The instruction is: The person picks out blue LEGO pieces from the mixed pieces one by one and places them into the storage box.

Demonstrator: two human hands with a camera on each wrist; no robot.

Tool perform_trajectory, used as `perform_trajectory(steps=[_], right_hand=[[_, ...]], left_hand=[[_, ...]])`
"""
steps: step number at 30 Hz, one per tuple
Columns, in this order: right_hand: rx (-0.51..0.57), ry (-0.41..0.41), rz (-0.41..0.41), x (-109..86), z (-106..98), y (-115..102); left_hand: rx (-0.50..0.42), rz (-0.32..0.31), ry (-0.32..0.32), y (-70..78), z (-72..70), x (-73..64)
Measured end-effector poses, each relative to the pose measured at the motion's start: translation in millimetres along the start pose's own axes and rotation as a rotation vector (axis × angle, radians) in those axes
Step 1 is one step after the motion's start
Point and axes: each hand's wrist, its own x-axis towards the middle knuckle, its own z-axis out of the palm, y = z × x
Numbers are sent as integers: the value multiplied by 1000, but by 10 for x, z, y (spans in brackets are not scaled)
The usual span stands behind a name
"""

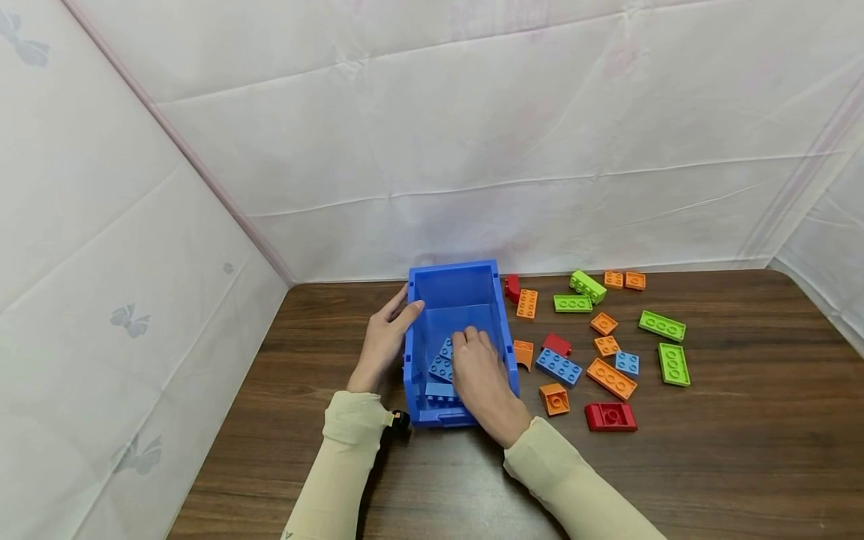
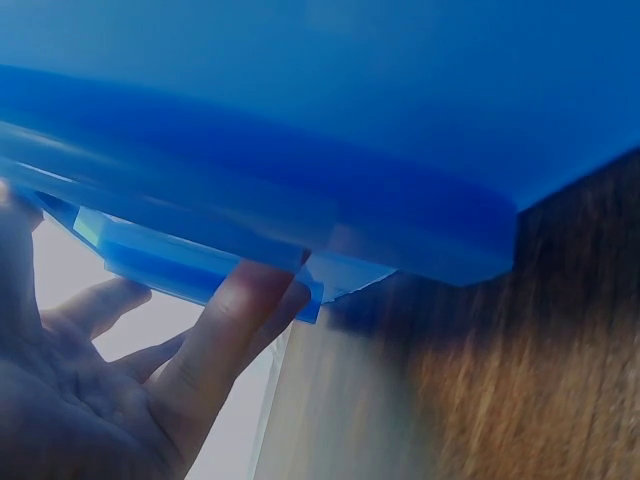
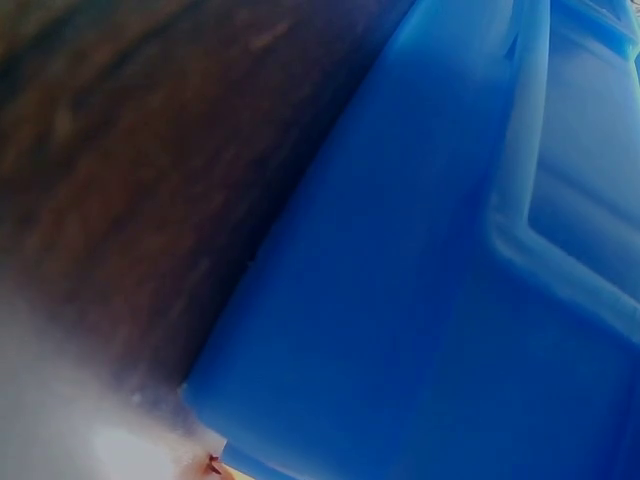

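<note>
A blue plastic bin (image 1: pixel 451 288) stands on the table, its inside facing the head view. My left hand (image 1: pixel 385 339) grips its left wall, thumb over the rim and fingers along the outside. The left wrist view shows that thumb against the blue rim (image 2: pixel 400 245). Down inside the bin is my right hand (image 1: pixel 483 381), fingers bent toward the floor beside several blue toy bricks (image 1: pixel 442 391). Its fingertips are hidden, and I cannot tell whether they pinch a brick. Mostly the bin's outer wall (image 3: pixel 370 270) fills the right wrist view.
Right of the bin, loose bricks lie scattered: a blue brick (image 1: pixel 559 367), a red brick (image 1: pixel 610 417), a green plate (image 1: pixel 673 364), an orange plate (image 1: pixel 611 379) and several others. White patterned sheeting (image 1: pixel 432 150) rises behind the wooden table (image 1: pixel 756 420) and at both sides.
</note>
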Motion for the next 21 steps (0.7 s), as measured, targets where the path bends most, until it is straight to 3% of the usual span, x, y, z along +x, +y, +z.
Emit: perform_trajectory(steps=[7, 16, 21], right_hand=[[-22, -7, 3, 1, 5, 2], [-32, -95, 44, 11, 12, 16], [-24, -99, 45, 7, 14, 15]], left_hand=[[6, 5, -1, 0, 3, -1], [17, 15, -2, 0, 10, 0], [22, 15, -2, 1, 12, -1]])
